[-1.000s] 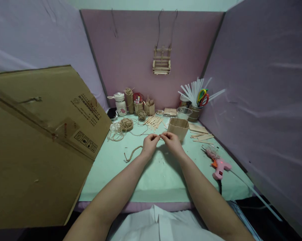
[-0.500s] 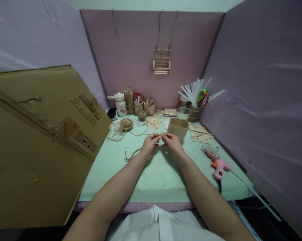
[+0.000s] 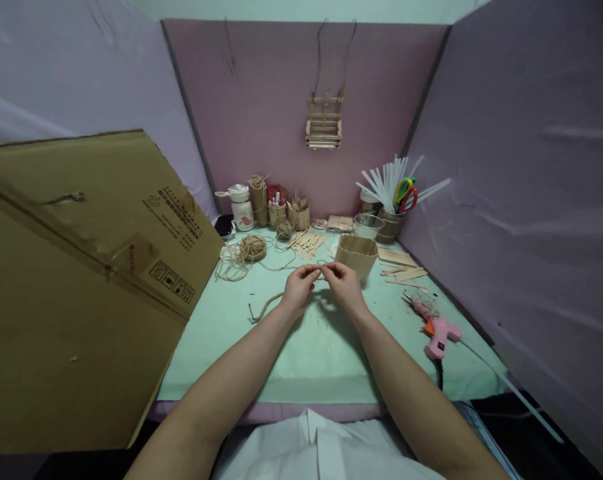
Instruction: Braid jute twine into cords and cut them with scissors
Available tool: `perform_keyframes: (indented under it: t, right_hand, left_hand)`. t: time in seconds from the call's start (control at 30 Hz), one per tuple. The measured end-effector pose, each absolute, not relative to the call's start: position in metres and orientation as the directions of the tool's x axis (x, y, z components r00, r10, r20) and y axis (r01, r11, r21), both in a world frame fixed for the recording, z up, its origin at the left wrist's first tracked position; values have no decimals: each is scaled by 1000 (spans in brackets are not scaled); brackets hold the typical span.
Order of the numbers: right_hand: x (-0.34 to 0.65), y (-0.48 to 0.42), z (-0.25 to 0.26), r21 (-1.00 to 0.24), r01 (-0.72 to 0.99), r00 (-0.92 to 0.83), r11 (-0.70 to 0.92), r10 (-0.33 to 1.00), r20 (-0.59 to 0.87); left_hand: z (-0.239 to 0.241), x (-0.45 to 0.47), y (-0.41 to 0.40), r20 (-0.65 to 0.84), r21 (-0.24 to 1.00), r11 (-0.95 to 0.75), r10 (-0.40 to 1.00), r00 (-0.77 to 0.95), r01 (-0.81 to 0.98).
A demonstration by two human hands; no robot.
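My left hand [image 3: 298, 287] and my right hand [image 3: 344, 285] meet fingertip to fingertip above the table, both pinching a thin piece of jute twine [image 3: 322, 263]. Little of it shows between the fingers. A thicker twisted cord [image 3: 265, 309] lies on the table left of my left hand and runs in behind it. Just beyond my right hand stands a box of craft sticks [image 3: 357, 255], open at the top. A strand of twine leads from near my left hand back to a twine ball [image 3: 253, 248].
A pink glue gun [image 3: 437, 330] lies at the right, near loose craft sticks [image 3: 405, 273]. A large cardboard sheet [image 3: 81, 300] leans in from the left. Along the back are a white bottle [image 3: 241, 210], stick-covered cups [image 3: 298, 217] and a holder with scissors [image 3: 405, 195].
Both hands stay close together on the twine, and the right fingers have shifted slightly left. The things on the table have stayed put.
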State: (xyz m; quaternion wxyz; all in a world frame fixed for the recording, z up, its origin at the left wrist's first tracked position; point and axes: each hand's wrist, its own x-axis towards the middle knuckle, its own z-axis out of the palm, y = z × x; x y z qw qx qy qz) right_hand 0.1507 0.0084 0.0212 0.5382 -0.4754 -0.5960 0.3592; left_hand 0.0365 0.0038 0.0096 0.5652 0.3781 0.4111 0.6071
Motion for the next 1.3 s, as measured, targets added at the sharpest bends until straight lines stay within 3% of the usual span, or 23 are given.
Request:
perform_keyframes:
  t: [0.37,0.47,0.57,0.67,0.77,0.83,1.13,1.3]
  right_hand:
    - [150,2,24,-817,352,47,456,863,502]
    - [148,0,24,-820,349,23,455,870,492]
    - [147,0,25,-847,279,4,453,881,473]
    - [148,4,25,-946,104,25,307,950,311]
    - [150,9,23,-995,-49,-3,88,996,88]
    - [151,12,22,-997,-75,-22,29,999,31]
    - [153,11,25,-992,-1,-44,128,991,128]
    - [156,12,23,-993,-25,-32,116,993,117]
  left_hand:
    - [11,40,1,70,973,-104,984,-165,-207]
    - [13,40,2,-43,932,-7,991,-129,-362]
    - [17,38,2,-174,823,163,984,31,-544]
    - [19,37,1,-123,820,134,991,57,-556]
    - [18,38,-1,-17,893,2,999,-29,-449]
    - [16,39,-1,24,933,-43,998,-56,-357]
    - [12,38,3,188,970,-209,968,-167,-121]
    - [10,36,1,164,971,-159,986,-16,181]
